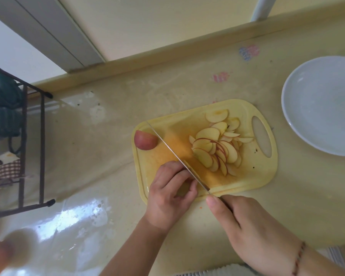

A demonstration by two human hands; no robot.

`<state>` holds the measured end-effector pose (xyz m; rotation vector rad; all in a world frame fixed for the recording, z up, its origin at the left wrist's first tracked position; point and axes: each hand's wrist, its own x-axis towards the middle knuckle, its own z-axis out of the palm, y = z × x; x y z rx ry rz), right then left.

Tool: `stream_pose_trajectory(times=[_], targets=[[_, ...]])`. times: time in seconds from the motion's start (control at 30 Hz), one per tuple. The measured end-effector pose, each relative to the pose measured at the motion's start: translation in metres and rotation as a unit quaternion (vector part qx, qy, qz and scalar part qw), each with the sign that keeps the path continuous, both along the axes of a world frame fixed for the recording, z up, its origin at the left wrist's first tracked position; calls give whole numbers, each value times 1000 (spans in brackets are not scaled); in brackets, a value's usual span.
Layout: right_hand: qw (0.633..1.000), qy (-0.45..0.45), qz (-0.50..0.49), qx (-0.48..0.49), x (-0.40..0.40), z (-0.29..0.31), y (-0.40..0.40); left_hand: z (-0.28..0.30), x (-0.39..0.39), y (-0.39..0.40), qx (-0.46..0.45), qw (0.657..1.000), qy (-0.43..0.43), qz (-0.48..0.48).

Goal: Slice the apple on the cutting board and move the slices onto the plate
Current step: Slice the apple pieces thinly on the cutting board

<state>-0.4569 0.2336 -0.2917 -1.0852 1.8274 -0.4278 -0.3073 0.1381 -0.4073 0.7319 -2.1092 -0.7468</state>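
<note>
On glossy yellow counter (187, 86), cutting board (253, 176) beside white plate (299, 124).

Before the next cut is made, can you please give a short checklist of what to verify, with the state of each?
1. Right hand grips knife: ok.
2. Left hand fingers beside the blade, curled: ok.
3. What the left hand holds: cannot tell.
4. Apple piece left to cut, on cutting board: ok.
5. Slices moved to plate: not ok, all on the board.
</note>
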Motion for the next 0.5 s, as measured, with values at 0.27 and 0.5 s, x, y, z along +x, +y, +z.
stream_pose_trajectory(times=[0.27,0.5], targets=[[1000,-15,1,-5,-1,-19,-16,-1,-2,-1,9,1000,0,1],[1000,-22,-3,-22,2,-30,-14,-2,-1,0,11,1000,-13,1]])
